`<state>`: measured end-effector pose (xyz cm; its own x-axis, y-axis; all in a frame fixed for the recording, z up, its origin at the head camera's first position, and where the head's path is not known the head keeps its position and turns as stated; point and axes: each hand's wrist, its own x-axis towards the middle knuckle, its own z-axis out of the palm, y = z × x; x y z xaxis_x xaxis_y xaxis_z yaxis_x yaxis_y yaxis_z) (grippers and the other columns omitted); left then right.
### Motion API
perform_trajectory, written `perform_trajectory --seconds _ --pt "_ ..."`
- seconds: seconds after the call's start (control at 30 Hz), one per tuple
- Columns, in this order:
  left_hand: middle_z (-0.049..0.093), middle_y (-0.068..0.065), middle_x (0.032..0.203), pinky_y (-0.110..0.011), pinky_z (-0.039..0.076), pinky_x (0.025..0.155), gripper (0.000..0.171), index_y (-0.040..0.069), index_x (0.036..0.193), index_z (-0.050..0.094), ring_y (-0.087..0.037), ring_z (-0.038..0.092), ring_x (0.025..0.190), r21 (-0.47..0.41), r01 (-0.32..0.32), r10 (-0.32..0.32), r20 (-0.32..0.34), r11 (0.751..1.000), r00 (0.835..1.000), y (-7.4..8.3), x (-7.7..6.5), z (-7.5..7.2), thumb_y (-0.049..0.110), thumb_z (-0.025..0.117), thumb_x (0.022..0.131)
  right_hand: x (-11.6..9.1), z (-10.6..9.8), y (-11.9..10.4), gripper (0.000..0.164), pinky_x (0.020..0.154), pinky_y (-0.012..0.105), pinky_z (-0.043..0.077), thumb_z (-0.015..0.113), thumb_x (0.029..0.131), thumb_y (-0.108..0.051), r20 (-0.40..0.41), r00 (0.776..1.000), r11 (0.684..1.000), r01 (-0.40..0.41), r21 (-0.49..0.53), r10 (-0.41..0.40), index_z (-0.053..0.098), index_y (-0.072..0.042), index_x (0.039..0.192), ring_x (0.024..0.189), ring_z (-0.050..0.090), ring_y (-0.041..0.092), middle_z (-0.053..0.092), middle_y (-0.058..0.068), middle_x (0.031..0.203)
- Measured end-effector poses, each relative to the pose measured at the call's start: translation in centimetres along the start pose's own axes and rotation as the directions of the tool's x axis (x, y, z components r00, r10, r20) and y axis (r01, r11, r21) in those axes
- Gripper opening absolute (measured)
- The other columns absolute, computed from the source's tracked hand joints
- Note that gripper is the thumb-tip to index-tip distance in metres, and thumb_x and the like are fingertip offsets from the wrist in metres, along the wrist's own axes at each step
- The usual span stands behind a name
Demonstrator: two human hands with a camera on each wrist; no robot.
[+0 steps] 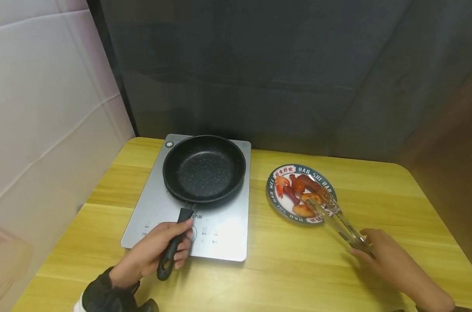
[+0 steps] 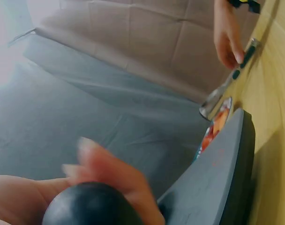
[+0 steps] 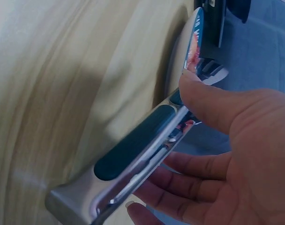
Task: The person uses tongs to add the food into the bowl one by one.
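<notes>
With its fingers around the black handle (image 1: 172, 245), my left hand (image 1: 152, 247) holds a black frying pan (image 1: 205, 171); nothing lies inside the pan. My right hand (image 1: 393, 262) grips metal tongs (image 3: 133, 145) with dark green pads, thumb on one arm and fingers on the other. The tongs' tips reach over the right side of a round plate (image 1: 273, 203) with a dark patterned rim. On the plate are a shrimp (image 1: 280, 185), a yellowish-brown piece (image 1: 303, 211) and several reddish-brown meat pieces (image 1: 297, 185). Whether the tips touch any food, I cannot tell.
Beneath the pan is a silver induction cooker (image 1: 228, 242), left of the plate on a yellow wood-grain table (image 1: 286, 268). A dark curtain (image 1: 259, 78) hangs behind the table, a pale one (image 1: 45, 95) at the left and a brown one (image 1: 454, 143) at the right.
</notes>
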<state>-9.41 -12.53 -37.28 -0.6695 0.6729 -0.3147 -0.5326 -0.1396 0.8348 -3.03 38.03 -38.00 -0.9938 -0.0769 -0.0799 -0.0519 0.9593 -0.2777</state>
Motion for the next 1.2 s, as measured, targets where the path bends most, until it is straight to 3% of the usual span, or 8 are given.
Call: perform_trajectory --seconds 0.2,0.33,0.43,0.7,1.07,1.2 --pt "0.038 0.007 0.059 -0.018 0.037 0.040 0.034 0.010 0.078 0.042 -0.004 0.041 0.044 -0.059 0.041 -0.038 0.048 0.997 0.998 -0.3 0.4 -0.4 0.034 0.046 0.102 0.4 0.7 -0.1 0.055 0.067 0.051 0.050 0.072 0.086 -0.034 -0.034 0.999 1.000 0.003 0.015 -0.002 0.054 0.012 0.110 0.084 0.059 0.034 0.059 0.020 0.095" --pt "0.034 0.008 0.058 -0.016 0.033 0.037 0.036 0.011 0.078 0.038 -0.002 0.036 0.041 -0.058 0.048 -0.046 0.032 0.997 0.998 -0.3 0.5 -0.3 0.037 0.045 0.102 0.5 1.3 0.3 0.037 0.058 0.041 0.048 0.076 0.084 -0.024 -0.086 0.996 0.999 0.030 0.019 -0.028 0.059 0.006 0.096 0.070 0.053 0.021 0.057 0.009 0.082" --pt "0.031 0.008 0.057 -0.016 0.030 0.035 0.037 0.011 0.077 0.036 0.000 0.032 0.040 -0.035 0.047 -0.047 -0.005 0.998 0.999 -0.3 0.3 -0.4 0.038 0.045 0.102 0.5 1.7 0.4 0.031 0.055 0.037 0.047 0.076 0.083 -0.018 -0.103 0.993 0.998 0.052 0.022 -0.050 0.059 0.006 0.093 0.067 0.052 0.018 0.055 0.006 0.078" --pt "0.029 0.008 0.056 -0.016 0.029 0.034 0.043 0.010 0.073 0.037 -0.002 0.029 0.040 0.054 0.044 -0.038 -0.107 0.998 0.994 -0.3 0.2 0.0 0.041 0.048 0.100 0.8 2.0 0.4 0.035 0.050 0.029 0.043 0.071 0.088 -0.019 -0.064 0.998 0.999 0.024 0.048 -0.021 0.056 0.010 0.099 0.064 0.048 0.015 0.051 0.001 0.071" --pt "0.029 0.007 0.058 -0.016 0.027 0.034 0.044 0.009 0.073 0.036 -0.002 0.028 0.041 0.045 0.043 -0.037 -0.131 0.998 0.991 -0.5 0.3 0.2 0.041 0.048 0.100 0.8 2.5 1.7 0.030 0.053 0.037 0.047 0.066 0.091 -0.011 -0.122 0.992 0.998 0.035 0.051 -0.028 0.052 0.012 0.103 0.068 0.056 0.022 0.056 0.007 0.077" --pt "0.029 0.007 0.058 -0.016 0.028 0.034 0.044 0.009 0.074 0.036 -0.002 0.028 0.041 0.049 0.040 -0.033 -0.138 0.998 0.990 -0.6 0.4 0.1 0.042 0.049 0.099 0.8 2.2 1.9 0.026 0.051 0.032 0.045 0.063 0.093 -0.010 -0.150 0.986 0.997 0.077 0.033 -0.071 0.053 0.010 0.105 0.066 0.053 0.017 0.056 0.004 0.077"
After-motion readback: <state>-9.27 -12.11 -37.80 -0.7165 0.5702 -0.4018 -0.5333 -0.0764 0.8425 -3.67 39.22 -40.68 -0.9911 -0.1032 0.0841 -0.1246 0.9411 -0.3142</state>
